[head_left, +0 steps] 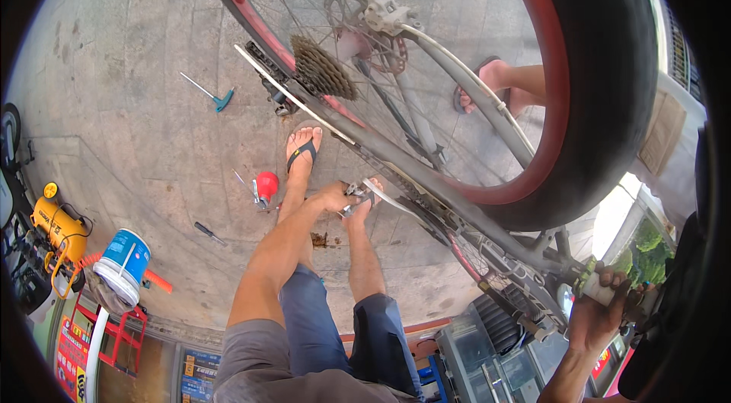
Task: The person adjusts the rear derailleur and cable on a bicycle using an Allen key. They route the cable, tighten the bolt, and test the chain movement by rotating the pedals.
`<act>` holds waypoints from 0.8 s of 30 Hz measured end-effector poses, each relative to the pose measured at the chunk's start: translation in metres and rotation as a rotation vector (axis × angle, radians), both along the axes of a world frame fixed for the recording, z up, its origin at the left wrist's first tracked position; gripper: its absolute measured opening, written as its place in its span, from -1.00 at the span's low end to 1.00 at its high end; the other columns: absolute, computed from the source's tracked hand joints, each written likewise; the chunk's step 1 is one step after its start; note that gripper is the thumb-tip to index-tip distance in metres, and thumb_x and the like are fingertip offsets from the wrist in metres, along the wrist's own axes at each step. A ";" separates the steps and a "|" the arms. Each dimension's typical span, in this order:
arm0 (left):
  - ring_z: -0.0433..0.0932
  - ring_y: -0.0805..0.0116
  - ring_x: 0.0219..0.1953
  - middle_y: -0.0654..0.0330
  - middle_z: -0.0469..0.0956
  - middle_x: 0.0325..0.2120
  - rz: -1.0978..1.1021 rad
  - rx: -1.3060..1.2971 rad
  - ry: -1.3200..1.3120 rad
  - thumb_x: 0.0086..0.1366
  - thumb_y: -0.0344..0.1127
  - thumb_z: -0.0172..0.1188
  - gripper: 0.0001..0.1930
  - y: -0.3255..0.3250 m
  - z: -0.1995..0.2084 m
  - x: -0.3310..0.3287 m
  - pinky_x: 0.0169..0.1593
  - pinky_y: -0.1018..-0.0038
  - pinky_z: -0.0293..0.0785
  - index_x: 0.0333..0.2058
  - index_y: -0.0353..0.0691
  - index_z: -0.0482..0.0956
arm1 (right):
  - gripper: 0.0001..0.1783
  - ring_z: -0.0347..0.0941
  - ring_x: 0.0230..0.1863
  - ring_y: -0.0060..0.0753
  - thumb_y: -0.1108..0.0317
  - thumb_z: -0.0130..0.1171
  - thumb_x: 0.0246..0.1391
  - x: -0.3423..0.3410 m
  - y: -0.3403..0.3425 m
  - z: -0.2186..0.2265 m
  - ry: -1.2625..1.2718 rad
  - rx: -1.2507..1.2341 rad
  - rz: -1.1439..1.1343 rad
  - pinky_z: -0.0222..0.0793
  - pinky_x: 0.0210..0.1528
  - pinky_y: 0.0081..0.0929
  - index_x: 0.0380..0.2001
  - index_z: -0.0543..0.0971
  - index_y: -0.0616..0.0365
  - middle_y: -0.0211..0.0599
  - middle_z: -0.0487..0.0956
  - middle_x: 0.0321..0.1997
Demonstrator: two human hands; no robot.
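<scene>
— While the bicycle (457, 167) hangs tilted with its rear wheel (579, 83) raised, where is the left hand (335, 196)?
— Reached down to the grey frame's lower tube, fingers closed around a small metal tool (358, 197) at the pedal crank (388, 201).
— And the right hand (601, 312)?
— At the lower right, wrapped around a pale cylindrical part (598, 289) near the other end of the frame; fingers curled tight on it.
— What lies on the floor (137, 98)?
— Grey paving. A T-handled key with a teal grip (213, 95) lies well apart to the left, a dark screwdriver (207, 232) nearer, and a red round-topped can (266, 184) just beside the sandalled foot (303, 148).
— Anything else?
— A blue-and-white bucket (126, 262) and a yellow compressor (59, 224) at the left edge. Another person's foot (487, 83) shows through the spokes, beyond the sprocket cluster (324, 68).
</scene>
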State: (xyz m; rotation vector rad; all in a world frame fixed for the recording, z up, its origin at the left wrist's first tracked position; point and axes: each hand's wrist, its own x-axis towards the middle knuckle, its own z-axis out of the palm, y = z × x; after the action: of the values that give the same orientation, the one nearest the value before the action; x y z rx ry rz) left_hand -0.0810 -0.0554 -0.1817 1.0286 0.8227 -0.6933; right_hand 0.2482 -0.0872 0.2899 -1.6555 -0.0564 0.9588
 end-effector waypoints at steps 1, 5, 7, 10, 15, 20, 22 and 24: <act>0.60 0.29 -0.32 0.02 0.62 -0.42 0.012 -0.021 -0.059 0.16 -0.03 0.21 -0.59 0.026 0.029 0.003 -0.21 0.39 0.49 -0.29 -0.35 0.59 | -0.78 0.24 0.08 -0.29 0.14 0.03 0.23 0.000 -0.002 -0.001 0.011 0.006 -0.014 0.05 0.24 -0.28 -0.31 0.34 0.04 -0.39 0.35 -0.30; 0.57 0.33 -0.38 0.06 0.59 -0.51 -0.086 -0.079 -0.329 0.24 -0.04 0.14 -0.64 0.044 0.135 0.030 -0.25 0.40 0.44 -0.39 -0.28 0.59 | -0.80 0.22 0.10 -0.31 0.15 0.03 0.24 -0.009 0.001 -0.002 0.024 -0.008 -0.018 0.04 0.24 -0.27 -0.31 0.34 0.01 -0.41 0.34 -0.29; 0.54 0.03 -0.38 -0.07 0.55 -0.50 -0.144 -0.046 -0.403 0.23 0.02 0.13 -0.57 0.016 0.184 0.061 -0.25 0.27 0.41 -0.40 -0.34 0.55 | -0.81 0.21 0.11 -0.32 0.16 0.02 0.24 -0.013 0.004 -0.003 0.002 -0.015 -0.021 0.03 0.25 -0.27 -0.31 0.33 0.00 -0.42 0.34 -0.29; 0.53 -0.09 -0.32 -0.13 0.54 -0.47 -0.081 -0.106 -0.446 0.21 0.00 0.11 -0.58 -0.057 0.224 0.101 -0.21 0.16 0.41 -0.39 -0.35 0.53 | -0.78 0.20 0.12 -0.32 0.15 0.09 0.20 -0.018 0.008 -0.002 -0.013 -0.047 -0.030 -0.02 0.27 -0.26 -0.31 0.33 0.00 -0.42 0.33 -0.29; 0.54 -0.09 -0.24 -0.13 0.56 -0.36 -0.106 -0.146 -0.291 0.19 -0.04 0.12 -0.61 -0.177 0.192 0.140 -0.15 0.12 0.43 -0.32 -0.32 0.56 | -0.74 0.20 0.09 -0.33 0.14 0.15 0.16 -0.017 0.011 -0.004 -0.027 -0.067 -0.026 -0.07 0.29 -0.29 -0.33 0.33 0.00 -0.43 0.33 -0.29; 0.56 -0.01 -0.15 -0.03 0.58 -0.22 -0.208 -0.076 -0.055 0.19 -0.06 0.10 -0.65 -0.224 0.117 0.127 -0.13 0.15 0.46 -0.20 -0.20 0.58 | -0.72 0.18 0.08 -0.33 0.14 0.17 0.14 -0.021 0.017 0.001 -0.025 -0.067 -0.015 -0.09 0.30 -0.32 -0.32 0.31 0.01 -0.42 0.30 -0.31; 0.54 0.03 -0.09 0.02 0.57 -0.16 -0.243 -0.033 0.045 0.20 -0.07 0.10 -0.66 -0.219 0.094 0.115 -0.09 0.17 0.46 -0.18 -0.16 0.59 | -0.70 0.16 0.09 -0.31 0.14 0.15 0.15 -0.018 0.016 0.006 -0.017 -0.040 -0.009 -0.06 0.30 -0.32 -0.32 0.29 0.04 -0.40 0.27 -0.31; 0.54 0.08 -0.05 0.06 0.56 -0.12 -0.212 0.049 0.154 0.21 -0.08 0.10 -0.67 -0.195 0.064 0.112 -0.06 0.20 0.46 -0.15 -0.12 0.59 | -0.72 0.18 0.08 -0.28 0.17 0.12 0.18 -0.009 0.023 0.009 -0.035 0.024 0.103 -0.02 0.29 -0.32 -0.32 0.28 0.07 -0.38 0.27 -0.31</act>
State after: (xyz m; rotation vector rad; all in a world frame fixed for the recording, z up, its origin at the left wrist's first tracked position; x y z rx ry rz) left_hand 0.0312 -0.2507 -0.1178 1.1275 0.8744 -0.9452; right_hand 0.2393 -0.0646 0.2989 -1.6603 -0.1775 1.0028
